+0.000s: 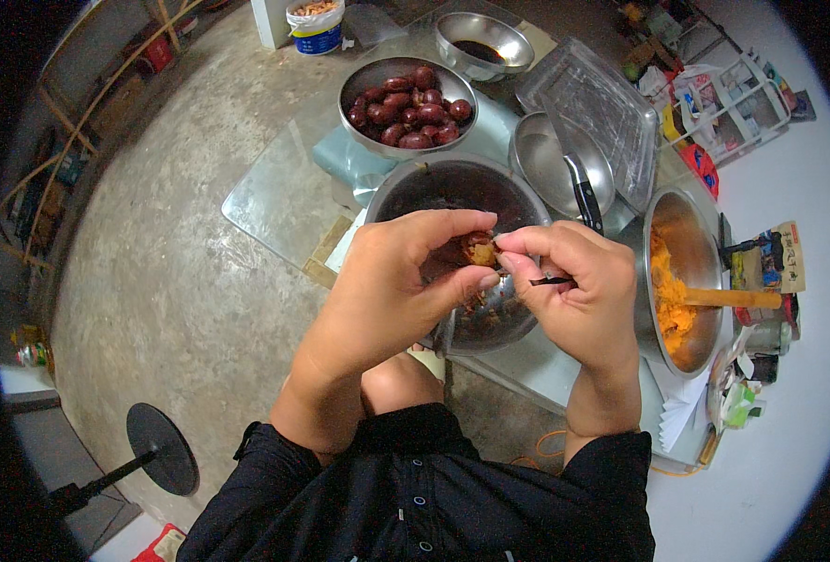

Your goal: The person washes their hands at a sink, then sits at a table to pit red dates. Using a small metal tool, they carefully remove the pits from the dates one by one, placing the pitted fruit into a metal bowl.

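Note:
Between the thumb and fingers of my left hand is a dark red fruit, partly opened to yellow-brown flesh. My right hand pinches the right side of the same fruit with thumb and forefinger. A thin dark object sticks out from its curled fingers; the rest is hidden in the palm, so its kind is unclear. Both hands are above a large grey basin, which has bits of peel or pulp near its bottom. Beyond it, a steel bowl holds several glossy, whole dark red oval fruits.
A knife with a black handle rests across a steel bowl. Right of my hand stands a steel pot with orange mash and a wooden stick. Farther back are a bowl of dark liquid and a clear plastic tray.

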Demonstrator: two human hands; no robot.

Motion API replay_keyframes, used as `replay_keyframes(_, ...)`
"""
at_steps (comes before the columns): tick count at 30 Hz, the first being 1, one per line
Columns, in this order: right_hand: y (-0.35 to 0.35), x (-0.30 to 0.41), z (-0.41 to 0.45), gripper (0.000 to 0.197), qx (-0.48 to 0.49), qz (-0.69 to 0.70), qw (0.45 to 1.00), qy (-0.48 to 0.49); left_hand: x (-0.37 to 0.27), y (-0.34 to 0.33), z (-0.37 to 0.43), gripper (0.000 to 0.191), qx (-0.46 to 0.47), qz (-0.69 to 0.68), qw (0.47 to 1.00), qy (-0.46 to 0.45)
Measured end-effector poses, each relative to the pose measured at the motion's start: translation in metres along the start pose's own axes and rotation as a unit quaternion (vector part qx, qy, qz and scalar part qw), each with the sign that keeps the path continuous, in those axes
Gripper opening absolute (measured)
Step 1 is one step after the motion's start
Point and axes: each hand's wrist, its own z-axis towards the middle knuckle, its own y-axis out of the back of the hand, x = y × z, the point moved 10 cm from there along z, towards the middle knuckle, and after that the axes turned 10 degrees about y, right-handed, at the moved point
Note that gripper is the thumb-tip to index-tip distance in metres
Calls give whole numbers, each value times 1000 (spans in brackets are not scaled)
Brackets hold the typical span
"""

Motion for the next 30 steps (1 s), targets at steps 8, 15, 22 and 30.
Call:
replay_keyframes(8,-1,1,0,15,14,-13,1000,3,-7,0,-1,41,-17,66,997,-40)
replay_keyframes(15,-3,6,2,18,32,-47,998,27,-13,2,-2,41,-27,86,994,-59)
replay_keyframes(22,-10,3,-2,24,49,-64,997,16,-14,2,-6,39,-41,109,991,-66)
replay_keyframes(30,-8,2,-1,24,43,-55,998,0,-16,1,-6,38,-33,84,993,-71)
